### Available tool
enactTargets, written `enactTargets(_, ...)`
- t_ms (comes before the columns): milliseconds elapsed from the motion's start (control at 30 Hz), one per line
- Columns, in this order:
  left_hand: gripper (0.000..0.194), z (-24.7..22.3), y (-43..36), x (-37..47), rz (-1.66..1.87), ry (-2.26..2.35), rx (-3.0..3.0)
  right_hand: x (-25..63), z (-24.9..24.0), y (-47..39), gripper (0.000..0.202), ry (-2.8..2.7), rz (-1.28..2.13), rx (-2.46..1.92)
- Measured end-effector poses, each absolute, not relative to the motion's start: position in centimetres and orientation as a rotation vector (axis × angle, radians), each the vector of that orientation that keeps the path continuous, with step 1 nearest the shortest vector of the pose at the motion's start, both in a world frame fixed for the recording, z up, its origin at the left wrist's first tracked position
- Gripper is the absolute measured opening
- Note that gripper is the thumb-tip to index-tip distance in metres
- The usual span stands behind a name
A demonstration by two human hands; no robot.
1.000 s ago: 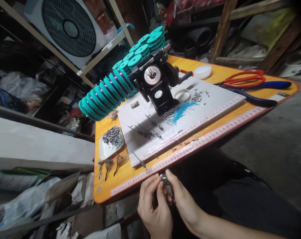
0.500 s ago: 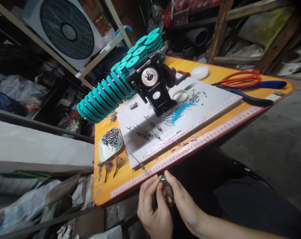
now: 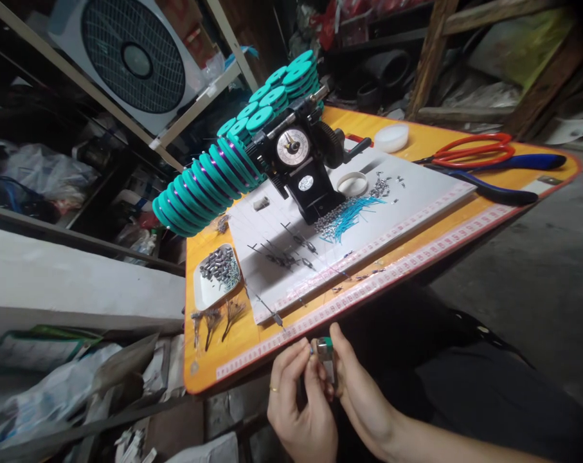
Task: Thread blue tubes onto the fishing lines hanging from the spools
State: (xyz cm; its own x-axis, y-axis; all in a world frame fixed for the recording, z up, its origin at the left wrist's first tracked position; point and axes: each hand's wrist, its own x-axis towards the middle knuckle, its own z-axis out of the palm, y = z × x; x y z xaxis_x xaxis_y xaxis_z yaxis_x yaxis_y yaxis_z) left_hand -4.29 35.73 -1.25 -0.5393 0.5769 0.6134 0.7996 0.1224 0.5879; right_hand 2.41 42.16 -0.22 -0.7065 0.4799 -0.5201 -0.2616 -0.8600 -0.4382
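My left hand, with a ring on one finger, is closed in a pinch just past the table's near edge. A tiny blue tip, seemingly the end of a thin line, shows at its fingertips. Close beside it my right hand is wrapped round a small lighter with a metal top and a green part; its thumb is raised beside the top. The lighter's metal top is almost at the pinched fingertips. On the table edge above the hands lies a dark sinker on a thin line.
A black winding machine carries a row of green spools on the white board. Blue tubes and metal bits lie there. A tray of sinkers is left; red-handled scissors and blue-handled pliers lie right.
My right thumb has lifted and shifted slightly off the lighter's top, so more of the lighter shows. My left hand keeps its pinch. The whole view has shifted slightly.
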Motion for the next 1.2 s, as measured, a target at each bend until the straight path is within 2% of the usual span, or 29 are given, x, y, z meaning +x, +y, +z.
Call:
enactTargets(300, 0.01, -1.8, 35.4, -4.0, -1.63, -2.139, -1.218, 3.1, -0.4, 41.6, 0.065, -0.614, 2.511, -0.858)
enactTargets(600, 0.017, -1.7, 35.2, -3.9, -1.643, -2.08, -1.268, 3.3, -0.6, 41.5, 0.06, -0.649, 2.496, -0.766)
enactTargets(767, 0.026, -1.2, 34.9, -4.0, -1.565, -2.073, -1.378, 3.2, -0.6, 41.6, 0.058, -0.611, 2.497, -0.788)
enactTargets(1200, 0.022, 0.0, 35.4, -3.9, -1.399, -2.229, -1.407, 2.7, -0.2, 41.8, 0.064, -0.484, 2.518, -0.992)
